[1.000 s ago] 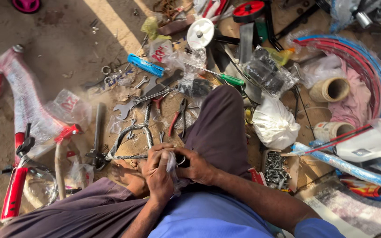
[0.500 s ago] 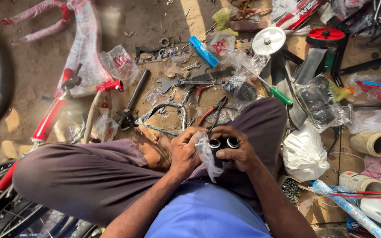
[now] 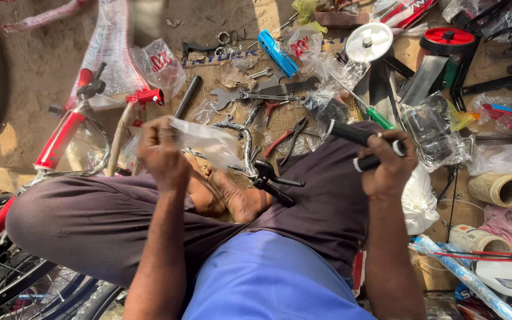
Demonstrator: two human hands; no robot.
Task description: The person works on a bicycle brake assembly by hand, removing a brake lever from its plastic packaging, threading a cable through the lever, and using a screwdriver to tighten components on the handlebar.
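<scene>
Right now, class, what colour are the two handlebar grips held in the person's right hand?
Black, each with a white end ring: handlebar grips, seen in the head view.

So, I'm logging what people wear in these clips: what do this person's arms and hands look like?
Both forearms show bare, with no sleeve reaching them and no gloves. The left hand and right hand carry no visible ring, watch or band. A blue shirt covers the torso, with dark purplish trousers below.
</scene>
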